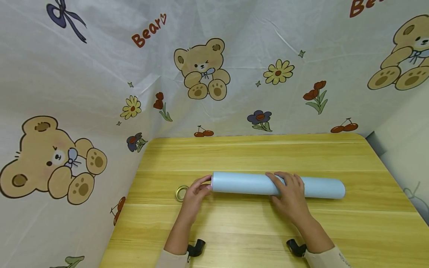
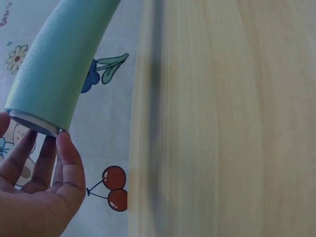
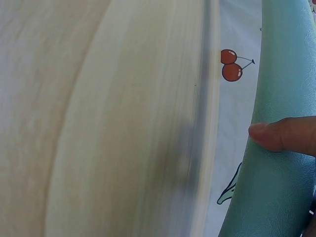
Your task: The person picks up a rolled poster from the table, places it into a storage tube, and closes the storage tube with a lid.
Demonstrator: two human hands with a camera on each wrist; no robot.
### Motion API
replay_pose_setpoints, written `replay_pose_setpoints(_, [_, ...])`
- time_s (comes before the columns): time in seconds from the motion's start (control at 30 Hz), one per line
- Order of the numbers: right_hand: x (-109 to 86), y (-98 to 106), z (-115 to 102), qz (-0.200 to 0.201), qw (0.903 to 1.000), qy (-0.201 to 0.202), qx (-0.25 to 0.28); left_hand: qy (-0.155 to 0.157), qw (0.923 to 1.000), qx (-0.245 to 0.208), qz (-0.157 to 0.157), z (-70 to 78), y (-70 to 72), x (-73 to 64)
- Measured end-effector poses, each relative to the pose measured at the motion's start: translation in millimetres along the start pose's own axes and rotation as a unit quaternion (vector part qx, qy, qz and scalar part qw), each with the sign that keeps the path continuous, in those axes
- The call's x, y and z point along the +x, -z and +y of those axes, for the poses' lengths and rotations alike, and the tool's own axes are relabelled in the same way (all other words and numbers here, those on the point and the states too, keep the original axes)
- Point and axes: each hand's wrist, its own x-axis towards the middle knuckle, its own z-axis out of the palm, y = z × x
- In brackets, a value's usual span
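A long light blue roll [image 1: 244, 183] of embossed sheet is held level, crosswise over the wooden table. My right hand [image 1: 291, 195] grips it around the middle from above; in the right wrist view its thumb [image 3: 276, 136] presses along the roll's side. At the roll's left end, my left hand [image 1: 195, 197] holds the rim with its fingertips. The left wrist view shows those fingers [image 2: 44, 163] bent up to the pale, hollow end of the roll [image 2: 37, 123]. Just left of this hand lies a gold ring-shaped thing [image 1: 180, 193], partly hidden by it.
The wooden table [image 1: 251, 152] has rounded far corners. A white cloth [image 1: 241, 44] printed with bears and flowers hangs behind it and along its left side. Black wrist mounts [image 1: 197, 248] stick out from both sleeves. A thin cable [image 1: 415, 193] shows beyond the right edge.
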Motion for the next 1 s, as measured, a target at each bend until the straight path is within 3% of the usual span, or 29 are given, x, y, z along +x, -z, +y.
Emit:
replay_pose_setpoints(0.3, [-0.5, -0.7, -0.6, 0.003, 1.0, 0.005, 0.001, -0.008, 0.9998, 0.012, -0.016, -0.8, -2.3, -0.6])
replay_pose_setpoints(0.63, [-0.7, -2.1, -3.8, -0.005, 1.0, 0.003, -0.003, -0.015, 0.9989, 0.044, -0.011, -2.3, -5.5, -0.5])
replay_pose_setpoints(1.0, [-0.5, -0.9, -4.0, -0.009, 1.0, 0.0, -0.003, -0.019, 0.999, 0.039, -0.009, -0.3, -2.1, -2.2])
